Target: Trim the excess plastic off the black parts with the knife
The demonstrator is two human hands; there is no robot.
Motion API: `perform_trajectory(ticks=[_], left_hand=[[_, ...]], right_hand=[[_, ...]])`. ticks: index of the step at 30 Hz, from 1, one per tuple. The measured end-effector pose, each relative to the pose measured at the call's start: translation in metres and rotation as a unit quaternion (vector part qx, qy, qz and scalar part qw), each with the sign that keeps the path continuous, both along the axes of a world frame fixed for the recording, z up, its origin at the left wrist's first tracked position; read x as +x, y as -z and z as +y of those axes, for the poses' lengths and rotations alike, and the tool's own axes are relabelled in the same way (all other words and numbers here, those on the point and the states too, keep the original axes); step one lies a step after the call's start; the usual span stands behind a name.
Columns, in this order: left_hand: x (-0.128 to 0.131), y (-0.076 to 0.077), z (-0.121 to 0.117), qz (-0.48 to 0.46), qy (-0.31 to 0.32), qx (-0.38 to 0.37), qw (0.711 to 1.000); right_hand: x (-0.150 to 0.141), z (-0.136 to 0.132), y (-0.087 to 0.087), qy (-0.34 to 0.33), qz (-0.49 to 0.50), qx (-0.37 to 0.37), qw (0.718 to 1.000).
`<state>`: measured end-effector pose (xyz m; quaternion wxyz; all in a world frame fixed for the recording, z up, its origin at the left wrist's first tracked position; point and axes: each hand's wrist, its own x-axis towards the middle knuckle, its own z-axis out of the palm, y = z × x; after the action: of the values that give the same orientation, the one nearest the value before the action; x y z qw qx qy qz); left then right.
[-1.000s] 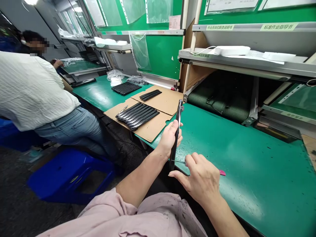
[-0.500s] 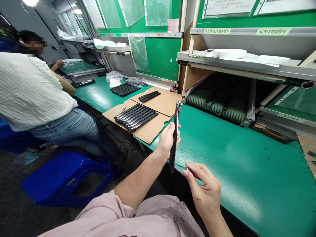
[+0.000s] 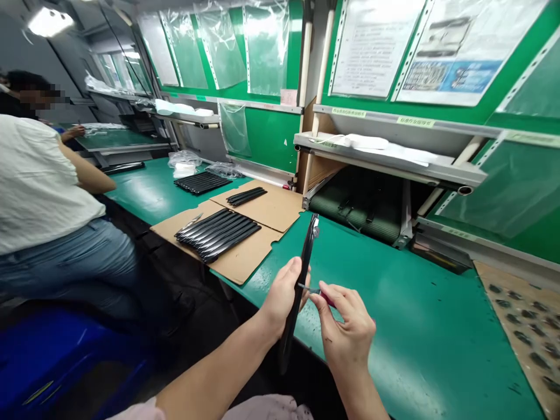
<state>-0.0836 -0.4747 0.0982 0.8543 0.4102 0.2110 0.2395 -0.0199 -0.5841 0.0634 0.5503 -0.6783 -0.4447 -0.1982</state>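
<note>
My left hand [image 3: 280, 300] is wrapped round a long, glossy black plastic strip [image 3: 307, 248], held at a slant over the table's front edge. A small metal fitting shows near the strip's upper end. In my right hand [image 3: 349, 326], the thumb and fingers pinch a small knife-like tool [image 3: 311, 289] with a thin metal blade and a reddish handle. The blade meets the strip's edge beside my left fingers, around mid-length; whether it presses in, I cannot tell. Most of the tool's handle is hidden by my fingers.
Black strips [image 3: 217, 233] lie in a row on cardboard [image 3: 238, 269], with a smaller bunch [image 3: 247, 196] behind. A conveyor belt [image 3: 356, 204] runs under the shelf [image 3: 385, 153]. Small dark pieces [image 3: 522, 337] sit on a board at right. A co-worker [image 3: 44, 186] stands left near a blue stool [image 3: 65, 356].
My right hand has brought the tool up to the strip, where before it was below and apart. The strip sits lower in view, and the camera has turned slightly up and right.
</note>
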Motion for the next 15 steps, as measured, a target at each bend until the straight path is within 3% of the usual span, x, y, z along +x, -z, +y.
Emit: perform_trajectory(ticks=[9, 13, 15], left_hand=[[-0.011, -0.009, -0.016, 0.005, 0.077, 0.002, 0.997], [-0.014, -0.005, -0.016, 0.011, 0.098, -0.013, 0.995], [-0.014, -0.002, -0.014, 0.000, 0.110, -0.007, 0.994]], right_hand=[[0.041, 0.020, -0.035, 0.049, 0.000, 0.039, 0.998], [0.047, 0.021, -0.039, 0.124, 0.010, 0.129, 0.984], [0.047, 0.015, -0.038, 0.121, 0.040, 0.163, 0.978]])
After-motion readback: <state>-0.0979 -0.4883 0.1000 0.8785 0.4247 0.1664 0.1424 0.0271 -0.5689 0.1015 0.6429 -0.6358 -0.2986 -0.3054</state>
